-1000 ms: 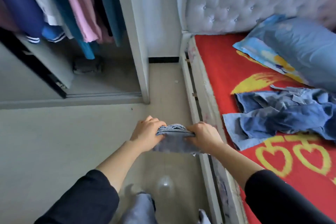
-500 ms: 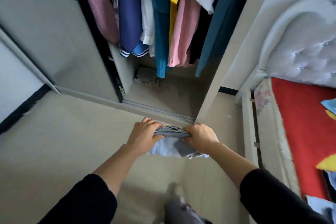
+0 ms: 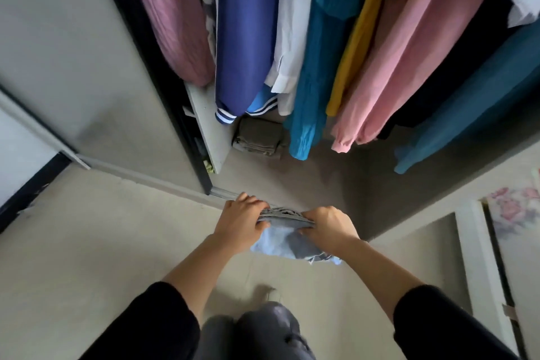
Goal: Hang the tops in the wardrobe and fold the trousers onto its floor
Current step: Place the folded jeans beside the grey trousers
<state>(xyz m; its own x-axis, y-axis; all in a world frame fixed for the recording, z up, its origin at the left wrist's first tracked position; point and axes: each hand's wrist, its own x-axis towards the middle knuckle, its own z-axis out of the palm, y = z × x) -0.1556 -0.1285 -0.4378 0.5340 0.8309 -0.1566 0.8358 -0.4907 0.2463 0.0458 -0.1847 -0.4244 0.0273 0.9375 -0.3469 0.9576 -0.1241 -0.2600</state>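
A folded pair of light blue jeans (image 3: pixel 287 238) is held in the air between both hands, just in front of the open wardrobe's bottom track. My left hand (image 3: pixel 241 221) grips its left end and my right hand (image 3: pixel 328 225) grips its right end. Beyond them lies the wardrobe floor (image 3: pixel 336 181), grey and in shadow. A folded olive-brown pair of trousers (image 3: pixel 258 137) sits at the floor's back left. Several tops (image 3: pixel 309 38) hang above it: mauve, navy, white, teal, yellow, pink and dark ones.
The sliding wardrobe door (image 3: pixel 73 52) stands to the left with a black frame edge (image 3: pixel 163 90). The bed frame (image 3: pixel 482 266) and flowered mattress edge (image 3: pixel 514 207) are at the right. My own legs (image 3: pixel 257 333) show at the bottom, over pale floor tiles.
I have turned from the bed and stepped up to the wardrobe; the folded jeans, held in both hands the same way, are now at its threshold.
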